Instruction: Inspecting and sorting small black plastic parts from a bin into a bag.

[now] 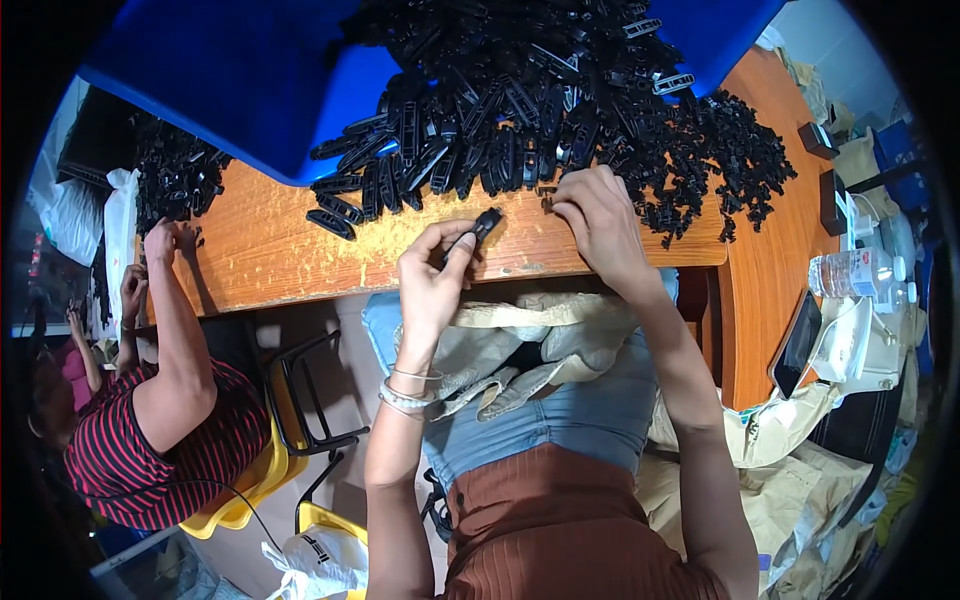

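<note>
My left hand (432, 272) is closed near the table's front edge, with thumb and fingers pinching a short black plastic part (487, 222) that points up and to the right. My right hand (603, 222) rests just to its right, its fingers curled down toward the tabletop. A small black plastic piece (546, 197) shows at those fingertips; its exact shape is hard to make out. Right behind both hands spreads a big heap of long black plastic parts (510, 140). Smaller black pieces (690, 165) lie scattered to the right of the right hand.
Blue bins (230, 90) stand at the back, one spilling parts onto the worn wooden table (290, 240). On the right are a water bottle (850, 273) and a phone (797, 343). A beige cloth (540, 315) covers my lap. Another person (180, 400) works at the left.
</note>
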Motion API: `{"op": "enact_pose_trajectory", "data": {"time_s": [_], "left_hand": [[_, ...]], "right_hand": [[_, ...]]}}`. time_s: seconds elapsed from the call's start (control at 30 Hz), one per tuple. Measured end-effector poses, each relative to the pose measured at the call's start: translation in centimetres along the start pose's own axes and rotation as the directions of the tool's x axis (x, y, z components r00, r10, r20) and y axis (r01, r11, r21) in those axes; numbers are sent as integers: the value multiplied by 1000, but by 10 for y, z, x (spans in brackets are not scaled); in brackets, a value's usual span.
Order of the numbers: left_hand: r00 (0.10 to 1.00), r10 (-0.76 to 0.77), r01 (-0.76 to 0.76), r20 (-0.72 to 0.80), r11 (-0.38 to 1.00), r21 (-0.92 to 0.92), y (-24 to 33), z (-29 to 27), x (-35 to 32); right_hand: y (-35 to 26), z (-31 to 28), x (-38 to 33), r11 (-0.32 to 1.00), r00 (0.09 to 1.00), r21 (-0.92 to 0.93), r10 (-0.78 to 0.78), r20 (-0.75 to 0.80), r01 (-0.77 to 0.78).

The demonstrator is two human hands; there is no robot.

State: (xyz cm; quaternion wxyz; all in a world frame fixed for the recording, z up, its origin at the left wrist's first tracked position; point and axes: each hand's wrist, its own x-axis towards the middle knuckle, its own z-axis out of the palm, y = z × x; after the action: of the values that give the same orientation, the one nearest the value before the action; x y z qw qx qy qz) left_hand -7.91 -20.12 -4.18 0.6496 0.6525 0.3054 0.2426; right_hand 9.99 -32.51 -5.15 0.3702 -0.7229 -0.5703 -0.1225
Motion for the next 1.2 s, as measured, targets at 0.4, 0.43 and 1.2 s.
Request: {"op": "enact_pose_trajectory", "data": {"time_s": [0.4, 0.43, 1.2], "left_hand": [[985, -8, 29, 175, 992, -120, 18, 7, -20], [982, -3, 20, 188, 996, -90, 21, 8, -22], [972, 36, 31, 233, 960, -278, 30, 22, -40]], "right_hand": [[-51, -31, -11, 244, 731, 737, 508, 456, -630], [-51, -33, -13, 316, 760, 723, 485, 433, -614], [-75, -28, -32, 837, 951, 494, 302, -59, -235]]}}
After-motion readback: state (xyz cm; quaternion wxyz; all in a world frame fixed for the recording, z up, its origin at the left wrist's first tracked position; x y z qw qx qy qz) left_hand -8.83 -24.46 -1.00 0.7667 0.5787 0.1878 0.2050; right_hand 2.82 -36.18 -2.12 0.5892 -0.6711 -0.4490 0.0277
